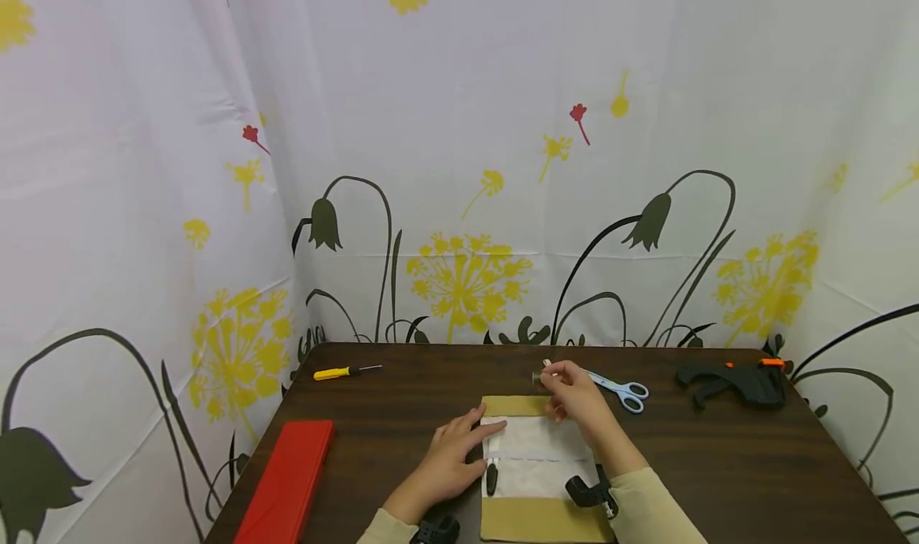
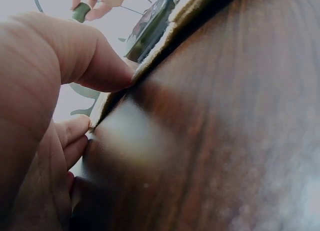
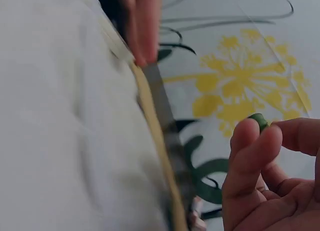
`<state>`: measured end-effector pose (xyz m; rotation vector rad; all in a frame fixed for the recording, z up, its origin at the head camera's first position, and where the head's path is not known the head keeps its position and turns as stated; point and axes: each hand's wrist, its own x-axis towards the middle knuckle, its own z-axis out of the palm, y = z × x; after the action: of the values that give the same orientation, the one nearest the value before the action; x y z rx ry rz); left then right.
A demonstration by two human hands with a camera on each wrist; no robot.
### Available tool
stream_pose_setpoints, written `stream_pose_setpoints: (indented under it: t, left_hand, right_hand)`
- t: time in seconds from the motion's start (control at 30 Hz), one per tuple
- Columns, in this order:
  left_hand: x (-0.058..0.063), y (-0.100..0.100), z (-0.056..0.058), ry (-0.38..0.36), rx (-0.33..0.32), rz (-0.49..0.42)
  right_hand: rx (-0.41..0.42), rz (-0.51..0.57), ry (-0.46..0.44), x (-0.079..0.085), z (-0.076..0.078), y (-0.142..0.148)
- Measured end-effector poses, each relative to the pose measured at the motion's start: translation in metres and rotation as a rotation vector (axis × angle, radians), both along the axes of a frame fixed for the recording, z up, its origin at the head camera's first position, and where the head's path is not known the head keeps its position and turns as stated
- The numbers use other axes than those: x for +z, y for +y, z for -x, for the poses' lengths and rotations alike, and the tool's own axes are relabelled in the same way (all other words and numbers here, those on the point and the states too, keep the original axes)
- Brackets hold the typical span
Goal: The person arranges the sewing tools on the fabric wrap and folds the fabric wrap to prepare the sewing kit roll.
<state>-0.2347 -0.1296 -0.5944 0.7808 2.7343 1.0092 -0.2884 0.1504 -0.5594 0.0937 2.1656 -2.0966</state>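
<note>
A flat tan cloth piece [image 1: 547, 520] with a white middle panel [image 1: 534, 440] lies at the table's front. My left hand [image 1: 451, 458] rests along its left edge; in the left wrist view the thumb [image 2: 107, 66] touches that edge. Beside the thumb, a dark glossy slim object [image 2: 150, 28] sits on the panel; I cannot tell its kind. Above the far right part of the cloth, my right hand [image 1: 577, 400] pinches a small green cylinder-like piece [image 3: 259, 121] between thumb and fingertips. Most of that piece is hidden by the fingers.
Light blue scissors [image 1: 623, 390] lie just behind and right of my right hand, partly covered by it. A black pistol-shaped tool [image 1: 747, 383] with orange parts is at the far right. A yellow screwdriver [image 1: 343, 372] and a red case [image 1: 290, 480] lie on the left.
</note>
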Motion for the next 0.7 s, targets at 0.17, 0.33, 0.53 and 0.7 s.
stream_pose_setpoints:
  t: [0.17,0.33,0.53,0.7]
  left_hand:
    - [0.001,0.0,0.002,-0.005,0.0,0.016]
    - [0.006,0.006,0.001,-0.033,0.024,0.012]
    - [0.02,0.024,0.002,-0.122,0.08,-0.002]
    - [0.017,0.032,-0.001,-0.127,0.119,0.049]
  right_hand:
    - [0.198,0.107,-0.03,-0.02,-0.017,-0.01]
    - [0.345,0.205,-0.053,-0.038,-0.02,-0.008]
    - [0.402,0.248,-0.032,-0.048,-0.017,-0.003]
    - [0.444,0.245,-0.015,-0.051,-0.017,-0.004]
